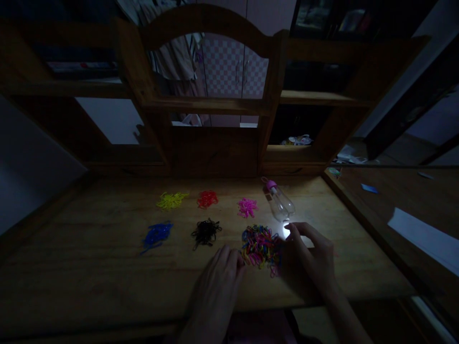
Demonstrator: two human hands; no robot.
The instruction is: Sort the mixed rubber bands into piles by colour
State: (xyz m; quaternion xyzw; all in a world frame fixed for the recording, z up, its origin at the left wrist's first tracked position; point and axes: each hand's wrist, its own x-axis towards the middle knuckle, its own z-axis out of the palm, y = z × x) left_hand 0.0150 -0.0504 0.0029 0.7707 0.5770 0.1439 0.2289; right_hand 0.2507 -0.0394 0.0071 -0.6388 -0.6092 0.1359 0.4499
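A mixed heap of small, thin, elongated coloured loops (260,246) lies on the wooden desk (118,286); the dim light hides their exact kind. My left hand (222,270) rests at the heap's left edge, fingers bent together, their tips at the loops. Right of the heap, my right hand (317,251) is raised with thumb and forefinger brought together; whatever is between them is lost against a bright white spot. Single-colour piles lie beyond: black loops (207,232), blue loops (157,235), yellow loops (171,200), red loops (207,199) and pink loops (247,207).
A clear bottle (281,203) with a pink cap lies beyond my right hand. Along the desk's back stands a wooden shelf unit (215,107). On a lower brown surface to the right are a white strip (425,236) and a small blue card (369,188).
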